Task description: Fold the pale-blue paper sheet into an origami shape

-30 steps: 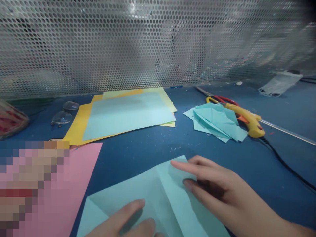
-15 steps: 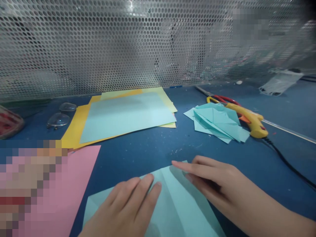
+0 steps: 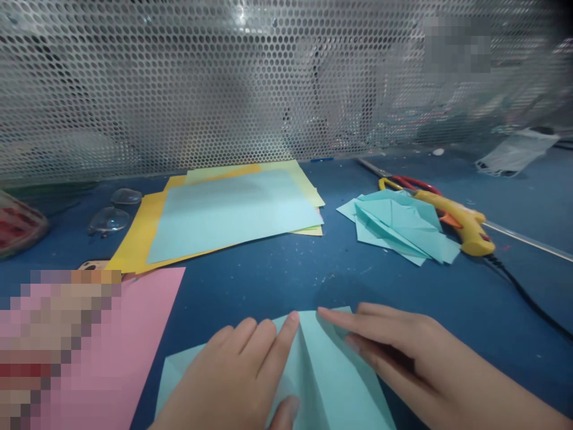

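Head view: both hands work a folded light-teal paper sheet (image 3: 326,376) on the blue desk (image 3: 268,280), directly under the palms.
Left hand (image 3: 237,382): flat and spread, fingers extended, pressing down on the left flap of the sheet; it grips nothing, and the index fingertip lies beside the central crease.
Right hand (image 3: 403,358): open and flat, fingers stretched leftward, index fingertip touching the top edge of the right flap near the peak; it pins the paper rather than grasping it.
Work piece: the two flaps meet at a point between the index fingertips, with a raised crease running toward the wearer.
Step in hand, as judged: flattening and aligning the two flaps along the centre line.
Method advice: keep one palm anchoring while the other runs a fingertip along the crease from the peak downward; match the edges before pressing firmly.
Beyond the left hand: stack of yellow and pale-blue paper sheets (image 3: 233,209), clear-lens spectacles (image 3: 111,215) further left.
Left of the left hand: pink paper sheet (image 3: 147,334), just beside the work piece.
Beyond the right hand: folded teal paper pieces (image 3: 398,230), yellow glue gun (image 3: 465,224) touching them, red-handled scissors (image 3: 403,179) behind.
Backdrop: perforated metal screen (image 3: 224,83).
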`<state>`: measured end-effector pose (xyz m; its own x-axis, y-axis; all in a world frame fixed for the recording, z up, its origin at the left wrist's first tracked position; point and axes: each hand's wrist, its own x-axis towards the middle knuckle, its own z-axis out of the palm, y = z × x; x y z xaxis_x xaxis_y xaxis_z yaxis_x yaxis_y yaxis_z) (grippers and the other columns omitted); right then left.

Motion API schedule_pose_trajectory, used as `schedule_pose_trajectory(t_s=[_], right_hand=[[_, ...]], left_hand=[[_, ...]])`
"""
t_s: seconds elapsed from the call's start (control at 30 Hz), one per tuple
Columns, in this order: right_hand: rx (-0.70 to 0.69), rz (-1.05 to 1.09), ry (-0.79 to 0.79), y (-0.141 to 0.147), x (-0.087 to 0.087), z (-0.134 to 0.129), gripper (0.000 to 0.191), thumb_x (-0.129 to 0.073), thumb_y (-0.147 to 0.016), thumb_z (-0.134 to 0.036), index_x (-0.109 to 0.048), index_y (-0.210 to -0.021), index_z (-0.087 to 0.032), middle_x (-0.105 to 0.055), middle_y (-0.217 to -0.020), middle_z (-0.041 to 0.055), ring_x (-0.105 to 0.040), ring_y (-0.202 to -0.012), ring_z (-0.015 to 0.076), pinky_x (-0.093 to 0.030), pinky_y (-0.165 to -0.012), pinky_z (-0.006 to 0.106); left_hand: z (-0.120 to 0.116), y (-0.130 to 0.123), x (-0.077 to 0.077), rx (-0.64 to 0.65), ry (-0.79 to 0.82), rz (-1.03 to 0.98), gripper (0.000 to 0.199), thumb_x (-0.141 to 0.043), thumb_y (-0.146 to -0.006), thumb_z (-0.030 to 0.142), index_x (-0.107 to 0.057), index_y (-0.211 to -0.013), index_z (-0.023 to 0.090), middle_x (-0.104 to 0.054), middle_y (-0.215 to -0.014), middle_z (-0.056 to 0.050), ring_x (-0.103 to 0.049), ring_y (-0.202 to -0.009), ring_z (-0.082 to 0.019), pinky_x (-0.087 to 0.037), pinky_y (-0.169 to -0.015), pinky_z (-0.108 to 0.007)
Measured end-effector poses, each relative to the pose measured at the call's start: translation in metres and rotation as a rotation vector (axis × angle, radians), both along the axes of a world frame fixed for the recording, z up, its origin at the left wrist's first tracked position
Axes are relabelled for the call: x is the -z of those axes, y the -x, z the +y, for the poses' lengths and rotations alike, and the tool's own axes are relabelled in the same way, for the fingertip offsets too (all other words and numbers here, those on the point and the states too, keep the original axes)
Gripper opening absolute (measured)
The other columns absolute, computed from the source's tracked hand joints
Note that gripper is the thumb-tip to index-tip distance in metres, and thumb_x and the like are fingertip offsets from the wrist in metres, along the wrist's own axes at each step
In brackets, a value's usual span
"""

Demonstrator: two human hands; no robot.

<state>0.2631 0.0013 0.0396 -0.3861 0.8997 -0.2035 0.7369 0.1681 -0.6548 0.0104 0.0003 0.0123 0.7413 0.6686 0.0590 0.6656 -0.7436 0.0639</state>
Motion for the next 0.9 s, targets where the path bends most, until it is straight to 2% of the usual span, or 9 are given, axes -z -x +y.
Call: schedule_pose_trajectory(t_s=[0.17,0.37,0.57,0.7,0.9], right_hand=[[-0.040,0.000,-0.014,-0.002,0.002,-0.002,0.047,-0.039,-0.103,-0.021,-0.070,-0.136,-0.033,-0.071,-0.088,0.0040,-0.070,-0.072,0.0174,-0.060,-0.065,0.027],[-0.059,-0.015,-0.086,-0.004,0.006,-0.004,0.053,-0.039,-0.100,-0.016,-0.064,-0.142,-0.038,-0.073,-0.097,0.0032,-0.073,-0.074,0.0178,-0.058,-0.060,0.025],[-0.039,0.003,-0.130,-0.002,0.005,-0.005,0.050,-0.044,-0.099,-0.016,-0.070,-0.134,-0.040,-0.073,-0.087,0.0007,-0.073,-0.072,0.0163,-0.058,-0.061,0.022],[-0.017,0.042,-0.153,-0.003,0.006,-0.006,0.049,-0.047,-0.098,-0.016,-0.071,-0.132,-0.042,-0.073,-0.084,-0.0003,-0.071,-0.068,0.0161,-0.058,-0.059,0.023],[-0.037,0.030,-0.067,-0.004,0.005,-0.005,0.048,-0.045,-0.101,-0.018,-0.069,-0.136,-0.039,-0.073,-0.085,0.0019,-0.071,-0.071,0.0166,-0.058,-0.062,0.024]], left_hand=[[0.005,-0.011,-0.005,-0.022,0.024,-0.015,0.063,-0.050,-0.101,0.045,-0.038,-0.159,0.022,-0.071,-0.109,-0.007,-0.064,-0.101,-0.026,-0.054,-0.087,-0.035],[0.003,-0.004,-0.002,-0.023,0.037,0.002,0.063,-0.050,-0.102,0.045,-0.037,-0.160,0.022,-0.072,-0.111,-0.007,-0.065,-0.101,-0.025,-0.055,-0.085,-0.033],[0.003,0.001,-0.002,0.100,-0.007,0.124,0.057,-0.034,-0.108,0.033,-0.030,-0.160,0.010,-0.074,-0.119,-0.009,-0.067,-0.093,-0.026,-0.055,-0.070,-0.037],[0.002,0.001,-0.004,0.101,-0.016,0.154,0.056,-0.031,-0.109,0.033,-0.031,-0.159,0.008,-0.074,-0.120,-0.009,-0.067,-0.091,-0.026,-0.055,-0.069,-0.038],[0.004,-0.001,-0.002,0.097,-0.015,0.162,0.058,-0.033,-0.109,0.037,-0.030,-0.160,0.009,-0.073,-0.119,-0.009,-0.066,-0.090,-0.025,-0.054,-0.069,-0.037]])
